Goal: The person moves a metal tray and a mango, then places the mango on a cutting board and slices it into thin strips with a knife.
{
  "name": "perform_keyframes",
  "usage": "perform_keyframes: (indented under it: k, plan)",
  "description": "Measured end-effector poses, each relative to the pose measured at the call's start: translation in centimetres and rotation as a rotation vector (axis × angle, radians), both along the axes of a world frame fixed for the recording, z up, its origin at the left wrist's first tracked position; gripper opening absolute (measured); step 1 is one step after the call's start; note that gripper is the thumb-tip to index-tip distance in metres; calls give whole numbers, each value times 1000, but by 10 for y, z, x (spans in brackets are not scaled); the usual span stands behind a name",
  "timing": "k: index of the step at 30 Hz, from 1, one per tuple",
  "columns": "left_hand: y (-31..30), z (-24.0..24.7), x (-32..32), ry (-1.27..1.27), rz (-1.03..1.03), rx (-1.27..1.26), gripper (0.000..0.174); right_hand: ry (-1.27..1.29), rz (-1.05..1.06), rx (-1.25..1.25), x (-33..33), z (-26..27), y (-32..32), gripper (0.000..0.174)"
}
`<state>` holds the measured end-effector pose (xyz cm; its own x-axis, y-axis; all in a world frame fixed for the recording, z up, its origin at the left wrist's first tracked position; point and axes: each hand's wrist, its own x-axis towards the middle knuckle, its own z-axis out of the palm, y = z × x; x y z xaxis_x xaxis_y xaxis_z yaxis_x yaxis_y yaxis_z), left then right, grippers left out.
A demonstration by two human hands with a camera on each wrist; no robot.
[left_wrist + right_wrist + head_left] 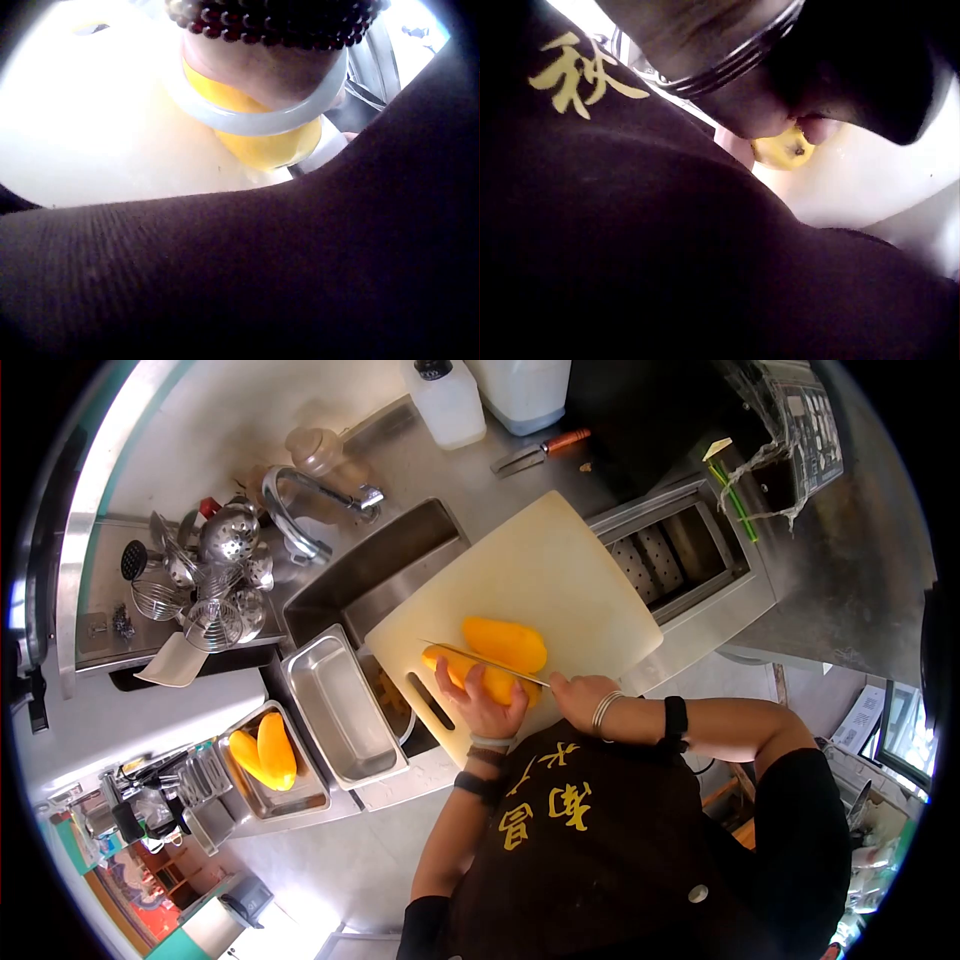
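My left hand (pixel 480 705) holds a yellow oblong fruit or squash (pixel 495 682) on the pale cutting board (pixel 570 560), fingers and thumb spread over its sides. A thin knife (pixel 484 660) lies lengthwise along this piece, its handle gripped in my right hand (pixel 585 702). Beyond the blade rests a second yellow piece (pixel 507 643), close beside the first. The left wrist view shows the held yellow piece (pixel 262 146) past a white bangle. In the right wrist view, a yellow end with a dark spot (pixel 786 150) shows below my right hand.
Left of the board stand an empty steel pan (pixel 345 710) and a tray (pixel 315 800) with two yellow pieces. A sink (pixel 375 570) with faucet (pixel 300 525) lies behind. Ladles and whisks (pixel 210 575) crowd the far left. A red-handled tool (pixel 540 452) and white jugs (pixel 445 405) stand behind.
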<state>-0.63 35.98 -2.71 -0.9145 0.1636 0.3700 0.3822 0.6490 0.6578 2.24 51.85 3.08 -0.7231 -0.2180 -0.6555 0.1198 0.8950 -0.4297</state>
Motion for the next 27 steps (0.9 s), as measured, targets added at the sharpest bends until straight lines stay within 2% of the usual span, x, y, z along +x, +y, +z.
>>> perform_keyframes:
  k: [7,11,14,17,21,27]
  plan:
    - [1,1,1,24,-1,12,45,71,-34,-27,4,-42,-10,21]
    - [0,-3,2,5,4,33,45,124,-70,-33,2,-49,-4,22]
    - [-2,0,2,27,-5,-5,43,146,-33,-169,-4,-54,14,22]
    - [-4,-1,4,19,-9,5,42,251,-70,-304,-3,-48,21,23]
    - [-4,-2,4,34,-11,38,40,215,-44,-141,-3,18,29,22]
    - [-4,-4,4,31,-6,61,40,149,30,-79,9,44,24,20]
